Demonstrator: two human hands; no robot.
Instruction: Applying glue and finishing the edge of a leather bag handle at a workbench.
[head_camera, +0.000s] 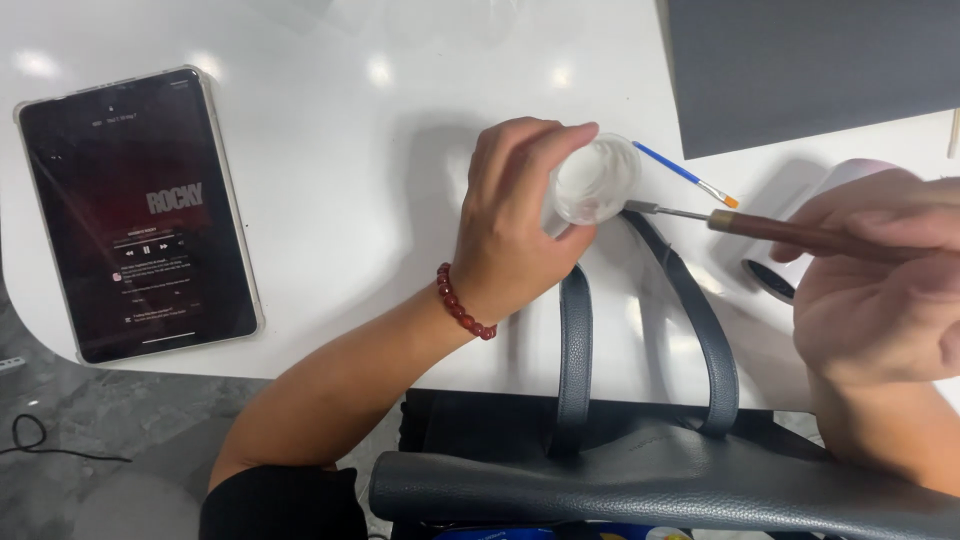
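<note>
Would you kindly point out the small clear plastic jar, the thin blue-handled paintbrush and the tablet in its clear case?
small clear plastic jar (597, 180), head view, on its open round mouth.
thin blue-handled paintbrush (672, 168), head view, on the blue handle.
tablet in its clear case (135, 215), head view, on the middle of the dark screen.

Open white table (350, 140) lies between a tablet (140, 215) and the left hand (520, 235); to its right, passage narrows among a blue paintbrush (685, 175), a grey board (810, 65), a white roll (790, 235) and bag handles (640, 330).
</note>
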